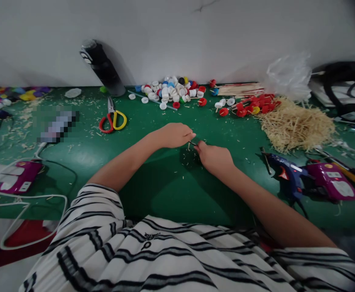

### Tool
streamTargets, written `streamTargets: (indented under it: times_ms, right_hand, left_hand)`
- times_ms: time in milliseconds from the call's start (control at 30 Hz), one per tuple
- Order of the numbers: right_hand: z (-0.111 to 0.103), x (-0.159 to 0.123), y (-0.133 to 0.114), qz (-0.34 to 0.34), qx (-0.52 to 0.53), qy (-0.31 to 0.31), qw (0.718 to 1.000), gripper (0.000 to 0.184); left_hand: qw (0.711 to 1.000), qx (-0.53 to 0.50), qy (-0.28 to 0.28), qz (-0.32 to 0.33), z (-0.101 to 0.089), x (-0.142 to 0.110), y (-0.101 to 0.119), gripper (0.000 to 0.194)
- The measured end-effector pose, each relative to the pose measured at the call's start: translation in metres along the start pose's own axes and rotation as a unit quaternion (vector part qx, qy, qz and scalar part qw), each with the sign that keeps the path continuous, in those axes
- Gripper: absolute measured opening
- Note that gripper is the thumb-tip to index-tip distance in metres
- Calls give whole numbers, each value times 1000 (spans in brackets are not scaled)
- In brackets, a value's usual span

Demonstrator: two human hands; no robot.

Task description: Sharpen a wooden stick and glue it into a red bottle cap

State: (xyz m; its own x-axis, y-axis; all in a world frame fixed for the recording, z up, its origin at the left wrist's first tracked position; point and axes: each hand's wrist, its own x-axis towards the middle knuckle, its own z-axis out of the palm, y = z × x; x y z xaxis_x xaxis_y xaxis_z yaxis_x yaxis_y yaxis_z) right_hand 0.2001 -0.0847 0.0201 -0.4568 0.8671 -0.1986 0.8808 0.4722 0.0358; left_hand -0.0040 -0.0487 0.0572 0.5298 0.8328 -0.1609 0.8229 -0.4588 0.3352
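Note:
My left hand and my right hand meet over the middle of the green table, fingertips almost touching. Both are closed. Between them shows a thin dark piece, too small to name, with its end running into my right fingers. What my left fingers pinch is hidden behind the hand. Small pale shavings lie on the table just below. Beyond my hands is a pile of bottle caps, mostly white. Red caps with sticks in them lie farther right.
Scissors and a black bottle are at the back left. A phone lies farther left, near a purple power strip. On the right are shredded straw, a blue glue gun and another purple power strip.

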Motion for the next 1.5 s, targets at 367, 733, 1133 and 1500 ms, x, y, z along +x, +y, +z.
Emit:
streamTargets:
  times_ms: [367,733,1133,1500]
  right_hand:
    - [-7,-2,2,-3,36,-20,999,50]
    - [1,-9,3,-36,4,-29,999,52]
    - [-6,-3,0,-2,17,-3,1000,52]
    - [-7,-4,-2,9,38,-31,999,52]
  left_hand:
    - [1000,-25,-6,-5,1,0,4,45]
    - [1000,-27,-8,10,-1,-6,-5,46]
    - [1000,-20,-8,0,3,-1,-3,45]
    - [1000,-26,-14,-3,0,0,1,43]
